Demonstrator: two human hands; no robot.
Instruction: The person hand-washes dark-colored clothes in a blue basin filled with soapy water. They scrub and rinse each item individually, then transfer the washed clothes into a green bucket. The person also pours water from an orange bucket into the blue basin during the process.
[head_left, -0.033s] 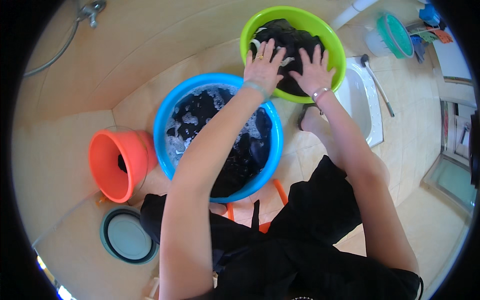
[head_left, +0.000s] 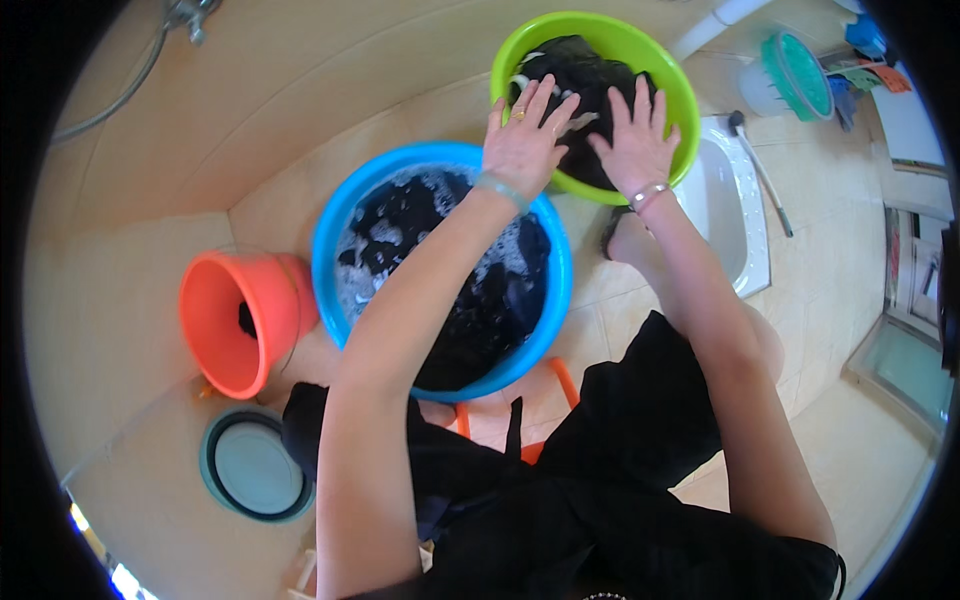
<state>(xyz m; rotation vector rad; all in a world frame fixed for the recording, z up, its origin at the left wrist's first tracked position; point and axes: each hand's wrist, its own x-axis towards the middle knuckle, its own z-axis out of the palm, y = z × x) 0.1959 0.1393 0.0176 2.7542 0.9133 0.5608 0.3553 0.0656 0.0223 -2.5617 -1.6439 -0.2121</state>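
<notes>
Suds (head_left: 386, 232) float among dark garments (head_left: 490, 315) in a blue plastic basin (head_left: 556, 250) at 11 o'clock. Beyond, at 12 o'clock, left hand (head_left: 523, 147) and right hand (head_left: 640, 155), fingers spread, gripping nothing, lie over black clothes (head_left: 592, 78) in a lime-green basin (head_left: 632, 42). Pressing evenly with flat palms should keep the pile inside.

At the left, a round, orange-red plastic bucket (head_left: 212, 328) with a small dark patch inside is seen near a round, pale grey-green basin (head_left: 255, 468) banded in black, while a grey shower hose (head_left: 146, 80) is hung from a metal tap (head_left: 190, 14) above. At the right, a white ceramic squat toilet (head_left: 748, 200) is flanked by a slim, long-handled brush (head_left: 764, 178), beyond which a mint-green plastic basket (head_left: 800, 75) is placed.
</notes>
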